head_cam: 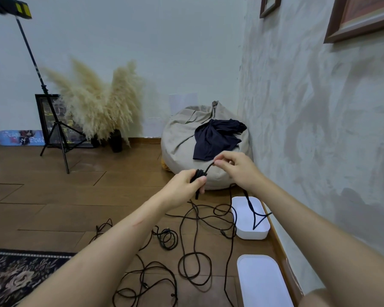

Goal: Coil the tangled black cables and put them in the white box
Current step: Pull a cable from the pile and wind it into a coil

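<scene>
My left hand (186, 182) grips a small coil of black cable (200, 173) held up in front of me. My right hand (235, 167) pinches the same cable a short way from the coil, and the strand runs between both hands. From under my right hand the cable hangs down into the open white box (242, 218) on the floor by the wall. Several more tangled black cables (193, 258) lie loose on the wooden floor below my arms.
A white lid (262, 282) lies on the floor nearer to me than the box. A beige beanbag (182, 138) with a dark cloth on it sits in the corner. A tripod stand (56, 129), pampas grass and a patterned rug (13, 275) are to the left.
</scene>
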{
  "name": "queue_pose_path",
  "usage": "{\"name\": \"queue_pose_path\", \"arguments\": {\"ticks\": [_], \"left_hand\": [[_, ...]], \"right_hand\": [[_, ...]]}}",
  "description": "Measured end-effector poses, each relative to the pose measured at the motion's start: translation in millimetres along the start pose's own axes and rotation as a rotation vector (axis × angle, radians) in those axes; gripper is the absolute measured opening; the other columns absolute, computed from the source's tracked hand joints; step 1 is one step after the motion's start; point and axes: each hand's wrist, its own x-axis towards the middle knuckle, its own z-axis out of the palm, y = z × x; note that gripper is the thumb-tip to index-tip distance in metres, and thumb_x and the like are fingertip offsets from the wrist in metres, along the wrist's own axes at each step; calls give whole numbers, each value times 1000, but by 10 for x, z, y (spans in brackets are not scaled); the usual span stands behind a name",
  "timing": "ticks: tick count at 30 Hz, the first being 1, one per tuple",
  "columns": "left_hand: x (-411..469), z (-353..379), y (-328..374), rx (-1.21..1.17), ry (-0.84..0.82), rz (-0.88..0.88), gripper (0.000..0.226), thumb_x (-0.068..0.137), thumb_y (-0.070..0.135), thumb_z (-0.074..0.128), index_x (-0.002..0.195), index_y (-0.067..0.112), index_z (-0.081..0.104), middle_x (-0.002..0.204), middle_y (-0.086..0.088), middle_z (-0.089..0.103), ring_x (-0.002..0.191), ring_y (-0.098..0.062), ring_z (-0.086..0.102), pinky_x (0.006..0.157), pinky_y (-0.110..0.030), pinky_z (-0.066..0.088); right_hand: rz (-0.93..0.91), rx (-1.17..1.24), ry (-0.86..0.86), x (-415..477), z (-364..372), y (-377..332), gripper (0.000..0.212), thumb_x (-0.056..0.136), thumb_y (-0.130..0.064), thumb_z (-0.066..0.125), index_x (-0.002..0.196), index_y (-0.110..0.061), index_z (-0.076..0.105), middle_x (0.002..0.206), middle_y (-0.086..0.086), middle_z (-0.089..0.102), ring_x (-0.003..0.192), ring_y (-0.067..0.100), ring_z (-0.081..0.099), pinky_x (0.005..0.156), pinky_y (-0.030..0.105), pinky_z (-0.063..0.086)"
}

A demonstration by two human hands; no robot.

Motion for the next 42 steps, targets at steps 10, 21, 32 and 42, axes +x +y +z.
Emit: {"name": "queue_pose_path", "arguments": {"ticks": [10, 21, 32, 42], "left_hand": [[-33, -60, 293, -359, -44, 116, 28, 109, 24, 48, 90, 11, 64, 85, 2, 66, 92, -16, 63, 98, -38, 47], [157, -152, 205, -886, 352, -52, 9, 104, 17, 59, 101, 12, 66, 81, 3, 72, 101, -22, 67, 105, -39, 49], [106, -132, -134, 171, 236, -112, 19, 106, 27, 51, 98, 15, 64, 92, -3, 71, 90, -23, 66, 81, -40, 53], [9, -82, 9, -4, -81, 14, 37, 106, 41, 48, 91, 13, 67, 82, 4, 70, 83, -15, 64, 92, -43, 51]], "right_hand": [[33, 209, 81, 5, 103, 24, 14, 100, -23, 63, 96, -24, 76, 71, 2, 58, 63, 3, 47, 63, 19, 39], [123, 78, -312, -140, 618, -88, 25, 110, -24, 38, 114, -28, 62, 71, -1, 61, 60, 5, 53, 63, 26, 43], [-123, -242, -318, 9, 319, -282, 24, 101, -25, 57, 81, -38, 60, 79, -15, 64, 77, 3, 57, 71, 28, 42], [-70, -55, -34, 22, 86, -87, 8, 93, -27, 72, 91, -25, 79, 83, -10, 74, 78, 3, 62, 72, 26, 47]]}}
